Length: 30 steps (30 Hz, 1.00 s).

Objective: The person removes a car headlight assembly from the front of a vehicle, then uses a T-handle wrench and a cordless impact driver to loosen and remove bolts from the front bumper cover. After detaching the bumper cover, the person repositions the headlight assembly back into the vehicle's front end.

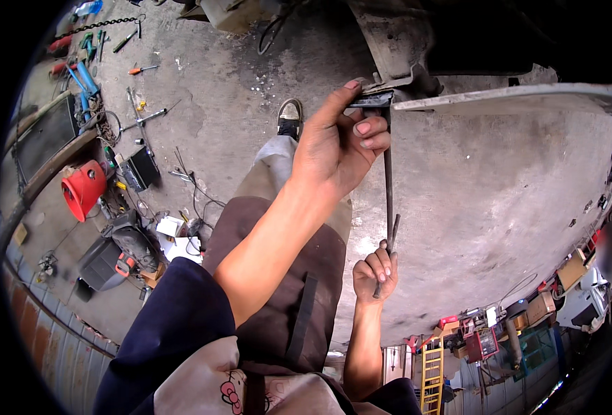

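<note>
My right hand (375,271) is closed around the crossbar of a long T-handle wrench (389,183). Its thin dark shaft runs away from me to the underside of a grey metal vehicle part (389,41). At that far end my left hand (337,142) is closed on a dark flat bracket (369,101), with the thumb over its edge and the fingers curled below, close beside the shaft. The wrench's tip and whatever it meets are hidden by the bracket and fingers. A pale panel edge (506,98) stretches rightward from the bracket.
On the concrete floor at left lie an orange-handled screwdriver (142,70), a cross-shaped wrench (143,119), a black box (138,168) and a red bucket (83,190). My shoe (290,114) stands left of the bracket. A yellow ladder (432,373) is at lower right, near several boxes.
</note>
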Available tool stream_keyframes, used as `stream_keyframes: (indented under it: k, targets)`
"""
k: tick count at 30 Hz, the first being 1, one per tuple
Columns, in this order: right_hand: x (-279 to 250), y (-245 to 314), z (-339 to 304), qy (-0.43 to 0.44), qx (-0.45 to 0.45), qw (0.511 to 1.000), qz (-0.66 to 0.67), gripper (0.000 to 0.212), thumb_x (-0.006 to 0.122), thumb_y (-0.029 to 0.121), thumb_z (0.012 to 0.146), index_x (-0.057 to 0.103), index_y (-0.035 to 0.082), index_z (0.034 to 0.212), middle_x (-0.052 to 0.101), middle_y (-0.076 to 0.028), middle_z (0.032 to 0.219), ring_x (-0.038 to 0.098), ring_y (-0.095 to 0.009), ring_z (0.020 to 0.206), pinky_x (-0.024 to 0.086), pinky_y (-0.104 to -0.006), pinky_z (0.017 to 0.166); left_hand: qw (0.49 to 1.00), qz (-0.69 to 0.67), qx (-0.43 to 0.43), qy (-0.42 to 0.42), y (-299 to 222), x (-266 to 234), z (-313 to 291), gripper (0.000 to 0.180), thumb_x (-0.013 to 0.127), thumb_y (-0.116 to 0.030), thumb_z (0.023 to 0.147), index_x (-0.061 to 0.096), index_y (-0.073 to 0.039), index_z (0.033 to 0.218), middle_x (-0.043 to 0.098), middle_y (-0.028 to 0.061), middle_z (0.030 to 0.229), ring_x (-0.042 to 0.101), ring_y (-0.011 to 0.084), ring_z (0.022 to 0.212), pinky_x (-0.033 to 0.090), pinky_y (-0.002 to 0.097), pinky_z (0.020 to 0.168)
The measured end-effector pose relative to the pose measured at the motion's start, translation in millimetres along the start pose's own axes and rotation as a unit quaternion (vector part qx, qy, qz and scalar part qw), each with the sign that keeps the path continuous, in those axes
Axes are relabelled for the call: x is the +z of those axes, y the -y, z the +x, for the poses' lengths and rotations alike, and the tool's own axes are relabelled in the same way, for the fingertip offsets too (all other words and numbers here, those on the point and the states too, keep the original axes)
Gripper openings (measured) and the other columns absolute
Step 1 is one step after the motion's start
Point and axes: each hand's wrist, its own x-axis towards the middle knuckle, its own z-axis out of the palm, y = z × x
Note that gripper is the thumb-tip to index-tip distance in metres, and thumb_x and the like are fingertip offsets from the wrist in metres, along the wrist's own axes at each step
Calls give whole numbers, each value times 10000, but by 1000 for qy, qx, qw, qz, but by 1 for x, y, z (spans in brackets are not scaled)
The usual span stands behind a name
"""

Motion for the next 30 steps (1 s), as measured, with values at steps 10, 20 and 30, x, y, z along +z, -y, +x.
stream_keyframes:
  k: [10,20,30]
  targets:
    - [-18,38,26,139,49,917,-370,293,684,132,906,512,79,1137,603,-64,734,598,-254,656,456,-420,664,980,172,-34,90,-10,-15,7,286,557,-330,948,571,-49,898,399,8,723,350,101,547,278,261,532]
    - [12,36,36,20,-333,529,-781,128,534,-49,817,612,-29,916,658,-151,943,607,-314,963,476,-399,872,928,354,-113,8,-5,-7,2,763,428,-701,847,551,-9,1144,615,134,1076,594,298,1007,418,341,700]
    - [16,28,-5,-116,-196,870,-437,575,569,265,971,415,-146,1344,623,-185,1078,666,-269,875,538,-328,708,940,306,-139,57,1,-6,8,732,288,-707,842,516,-35,1024,426,60,780,449,211,764,252,273,533]
